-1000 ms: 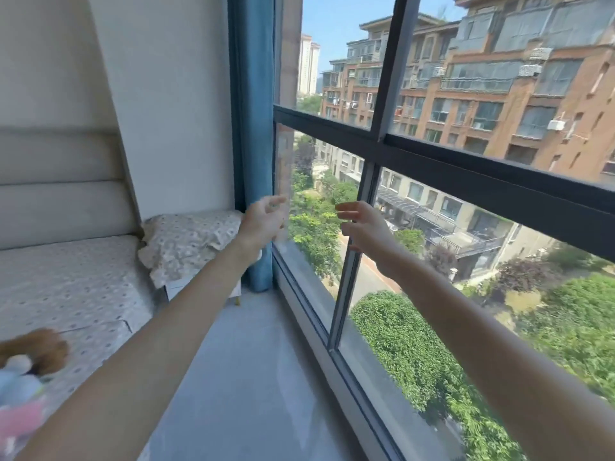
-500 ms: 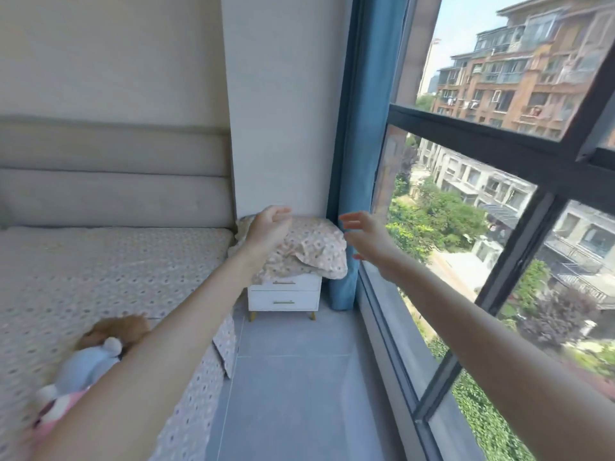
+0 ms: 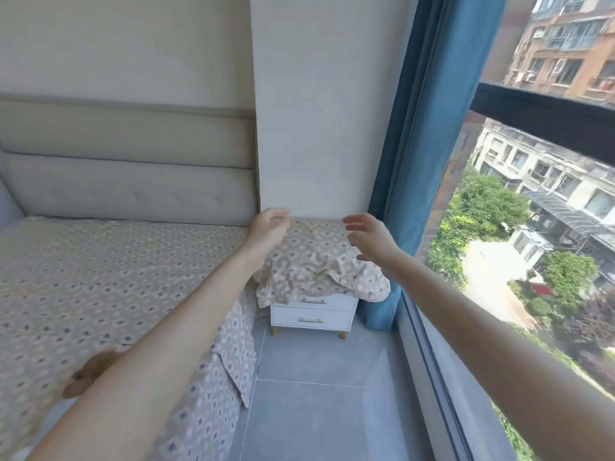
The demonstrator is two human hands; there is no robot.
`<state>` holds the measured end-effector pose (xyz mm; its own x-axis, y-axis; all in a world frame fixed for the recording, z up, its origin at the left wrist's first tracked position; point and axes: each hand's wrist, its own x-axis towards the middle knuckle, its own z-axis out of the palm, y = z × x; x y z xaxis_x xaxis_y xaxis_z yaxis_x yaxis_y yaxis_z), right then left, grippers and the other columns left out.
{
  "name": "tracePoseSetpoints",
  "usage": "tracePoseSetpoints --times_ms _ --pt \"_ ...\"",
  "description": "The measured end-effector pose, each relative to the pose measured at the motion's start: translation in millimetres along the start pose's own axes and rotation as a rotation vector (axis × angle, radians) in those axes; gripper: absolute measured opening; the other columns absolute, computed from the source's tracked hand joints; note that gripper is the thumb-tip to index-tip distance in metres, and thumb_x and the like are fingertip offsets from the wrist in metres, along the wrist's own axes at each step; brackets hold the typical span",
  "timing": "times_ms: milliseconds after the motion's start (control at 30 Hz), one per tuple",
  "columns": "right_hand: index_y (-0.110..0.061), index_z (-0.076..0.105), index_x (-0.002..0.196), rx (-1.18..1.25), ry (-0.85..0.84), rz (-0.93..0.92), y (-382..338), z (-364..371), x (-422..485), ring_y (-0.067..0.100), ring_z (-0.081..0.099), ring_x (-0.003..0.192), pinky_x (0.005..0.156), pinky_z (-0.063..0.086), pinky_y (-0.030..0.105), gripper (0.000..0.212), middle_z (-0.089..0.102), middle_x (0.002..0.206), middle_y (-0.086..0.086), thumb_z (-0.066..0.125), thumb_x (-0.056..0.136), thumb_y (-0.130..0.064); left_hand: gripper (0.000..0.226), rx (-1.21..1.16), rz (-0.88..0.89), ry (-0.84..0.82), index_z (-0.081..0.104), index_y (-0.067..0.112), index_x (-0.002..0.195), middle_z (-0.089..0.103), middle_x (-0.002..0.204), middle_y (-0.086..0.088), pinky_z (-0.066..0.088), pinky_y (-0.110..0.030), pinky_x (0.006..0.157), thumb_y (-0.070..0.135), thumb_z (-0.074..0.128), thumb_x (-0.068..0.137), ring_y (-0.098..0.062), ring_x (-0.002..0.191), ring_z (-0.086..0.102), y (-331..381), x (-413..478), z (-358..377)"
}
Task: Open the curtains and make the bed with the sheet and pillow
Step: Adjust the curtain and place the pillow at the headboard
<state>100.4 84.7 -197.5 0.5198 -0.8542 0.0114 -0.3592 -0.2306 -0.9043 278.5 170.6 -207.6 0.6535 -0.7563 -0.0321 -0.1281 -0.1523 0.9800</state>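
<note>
Head view: left hand (image 3: 268,227) and right hand (image 3: 371,236) hover above pillow (image 3: 316,264).

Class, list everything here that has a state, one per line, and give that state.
Curtain: drawn aside, bunched by the wall.
Nightstand: both drawers closed.
Pillow: crumpled, lying on the nightstand.
Sheet: spread flat, hanging over the side.
Left hand: loosely curled, empty.
Right hand: open, fingers spread, empty.

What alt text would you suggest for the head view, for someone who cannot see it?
The left hand and right hand reach, empty, toward a patterned pillow on a white nightstand. A bed in a matching sheet is left, a blue curtain and window right.
</note>
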Motion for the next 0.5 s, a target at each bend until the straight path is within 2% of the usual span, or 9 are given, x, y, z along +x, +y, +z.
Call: tracePoseSetpoints --times_ms 67,133,167,267,367,433,500 --pt "-0.019 0.053 0.126 -0.003 -0.027 0.014 9.6 14.7 45.8 0.018 0.054 0.104 0.072 0.046 0.027 0.043 0.055 0.126 0.001 0.041 0.089 -0.002 0.032 0.006 -0.013 0.005 0.055 0.016 0.127 0.06 0.12 -0.003 0.043 -0.019 0.061 0.016 0.049 0.095 -0.007 0.075 0.053 -11.0 42.0 -0.2" --pt "-0.018 0.052 0.128 -0.008 -0.06 0.027 20.2 30.1 96.4 0.018 0.054 0.104 0.071 0.047 0.028 0.042 0.054 0.127 0.001 0.041 0.09 -0.002 0.032 0.025 -0.032 0.009 0.054 0.015 0.128 0.06 0.116 -0.002 0.044 -0.015 0.057 0.015 0.049 0.096 -0.008 0.08 0.054 -23.6 88.2 -0.2" --pt "-0.017 0.051 0.128 -0.006 -0.074 0.031 24.0 37.6 122.5 0.018 0.053 0.106 0.072 0.047 0.028 0.042 0.054 0.128 0.002 0.041 0.09 -0.002 0.032 0.028 -0.033 0.015 0.053 0.015 0.128 0.06 0.117 -0.001 0.045 -0.016 0.061 0.014 0.048 0.096 -0.01 0.086 0.056 -30.2 114.3 0.5" --pt "-0.015 0.05 0.129 -0.015 -0.105 0.027 33.4 56.0 187.9 0.015 0.05 0.105 0.074 0.044 0.027 0.041 0.052 0.129 0.003 0.041 0.091 -0.001 0.033 0.084 -0.039 0.021 0.054 0.017 0.126 0.059 0.126 -0.003 0.045 -0.027 0.083 0.014 0.045 0.095 -0.02 0.11 0.058 -44.5 178.0 2.8" --pt "-0.016 0.05 0.129 -0.067 -0.167 0.024 35.1 76.4 274.8 0.016 0.05 0.104 0.069 0.045 0.026 0.041 0.05 0.131 0.004 0.042 0.092 -0.003 0.033 0.106 -0.078 0.053 0.056 0.022 0.123 0.06 0.124 -0.002 0.045 -0.032 0.091 0.015 0.045 0.093 -0.019 0.104 0.058 -48.1 257.6 8.7" --pt "-0.016 0.049 0.13 -0.098 -0.2 0.032 34.3 83.6 314.8 0.016 0.049 0.104 0.073 0.042 0.026 0.04 0.05 0.132 0.004 0.042 0.092 -0.004 0.033 0.121 -0.095 0.052 0.056 0.023 0.123 0.059 0.124 -0.002 0.045 -0.034 0.095 0.015 0.046 0.093 -0.021 0.109 0.058 -48.5 292.8 9.5" --pt "-0.016 0.05 0.13 -0.112 -0.226 0.05 33.1 93.5 362.8 0.017 0.049 0.101 0.066 0.04 0.022 0.041 0.049 0.132 0.004 0.042 0.092 -0.004 0.033 0.124 -0.113 0.058 0.056 0.021 0.124 0.059 0.123 -0.002 0.045 -0.035 0.097 0.015 0.046 0.093 -0.021 0.111 0.058 -49.9 335.0 7.9"
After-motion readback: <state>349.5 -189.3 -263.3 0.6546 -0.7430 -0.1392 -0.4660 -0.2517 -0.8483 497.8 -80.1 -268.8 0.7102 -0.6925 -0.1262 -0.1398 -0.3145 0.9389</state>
